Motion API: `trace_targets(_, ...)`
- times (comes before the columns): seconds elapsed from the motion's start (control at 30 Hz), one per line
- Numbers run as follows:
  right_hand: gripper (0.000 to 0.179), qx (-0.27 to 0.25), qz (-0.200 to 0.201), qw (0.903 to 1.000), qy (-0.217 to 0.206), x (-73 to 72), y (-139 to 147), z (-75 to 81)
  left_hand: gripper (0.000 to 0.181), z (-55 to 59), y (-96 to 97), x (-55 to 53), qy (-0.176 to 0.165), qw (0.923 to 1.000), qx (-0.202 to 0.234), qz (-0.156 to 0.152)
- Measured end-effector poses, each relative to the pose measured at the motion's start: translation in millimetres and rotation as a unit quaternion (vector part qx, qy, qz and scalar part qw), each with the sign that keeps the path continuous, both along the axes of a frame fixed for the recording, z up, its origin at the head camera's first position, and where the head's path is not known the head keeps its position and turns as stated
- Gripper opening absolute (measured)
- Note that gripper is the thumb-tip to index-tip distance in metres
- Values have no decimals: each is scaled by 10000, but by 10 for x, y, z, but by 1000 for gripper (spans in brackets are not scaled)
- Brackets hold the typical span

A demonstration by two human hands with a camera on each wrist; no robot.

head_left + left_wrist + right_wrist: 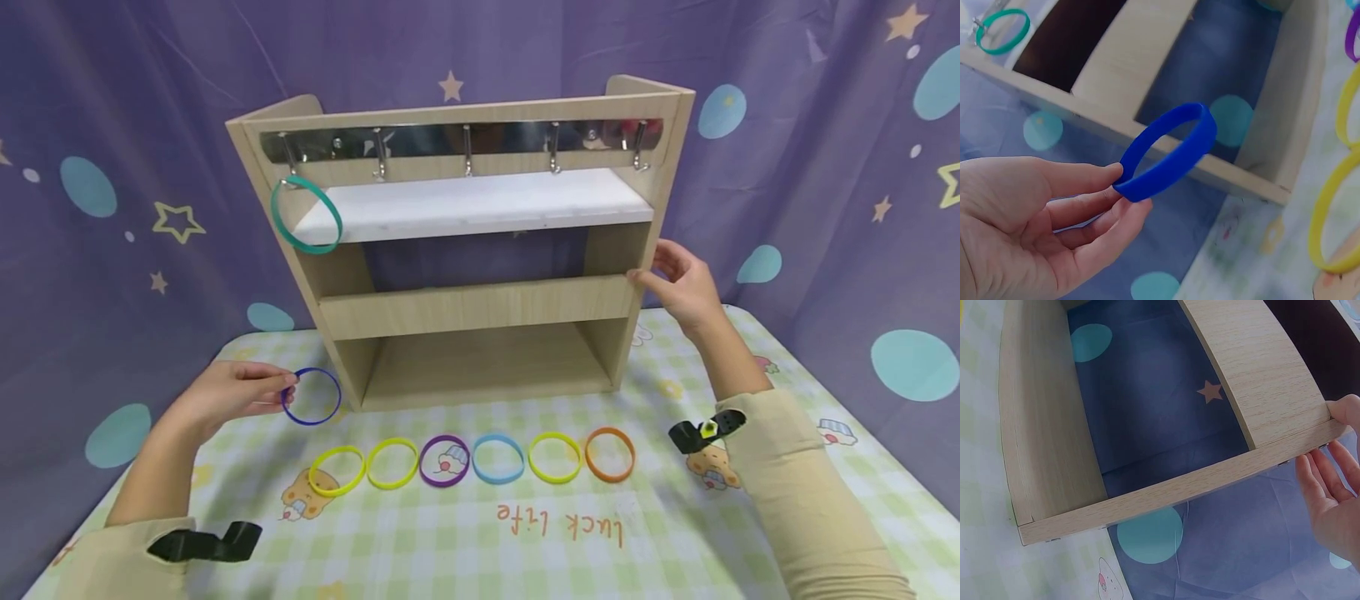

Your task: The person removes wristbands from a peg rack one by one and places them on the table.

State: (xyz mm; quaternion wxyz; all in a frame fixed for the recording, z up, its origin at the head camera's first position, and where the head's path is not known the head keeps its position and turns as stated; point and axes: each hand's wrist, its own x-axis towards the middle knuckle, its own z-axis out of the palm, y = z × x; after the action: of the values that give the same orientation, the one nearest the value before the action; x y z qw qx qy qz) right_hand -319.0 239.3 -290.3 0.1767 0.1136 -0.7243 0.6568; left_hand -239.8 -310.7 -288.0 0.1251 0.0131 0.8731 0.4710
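Note:
My left hand (pixel 236 392) pinches a dark blue silicone wristband (pixel 1169 153) between thumb and fingertips, left of the shelf's lower front corner. The band hangs in the air, tilted in the left wrist view. A wooden shelf (pixel 480 308) stands upright on the table. My right hand (pixel 684 287) grips its right side panel (pixel 1172 487), thumb on the front and fingers along the outer side. Across the top runs a metal hook rail (pixel 420 142) with several hooks. From its leftmost hook hangs a teal wristband (pixel 338 225).
A row of wristbands lies before the shelf: two yellow bands, the left one (pixel 312 483) outermost, then a purple band (pixel 422 471), a light blue band (pixel 498 481), another yellow band (pixel 555 480) and an orange band (pixel 632 458). A checked cloth (pixel 420 550) covers the table.

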Motion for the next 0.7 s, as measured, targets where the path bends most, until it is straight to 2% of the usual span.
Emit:
trace_targets(0.27,36,-62,47,10000,1,10,-1,7,43,-191,-253,11,-246,9992,-288,123)
trace_targets(0.43,35,-26,37,10000,-6,15,-4,12,34,-315,-415,20,-504,9978,-433,34)
trace_targets(0.7,36,-104,91,9999,-21,10,0,6,30,-504,-556,91,-773,9945,-677,210)
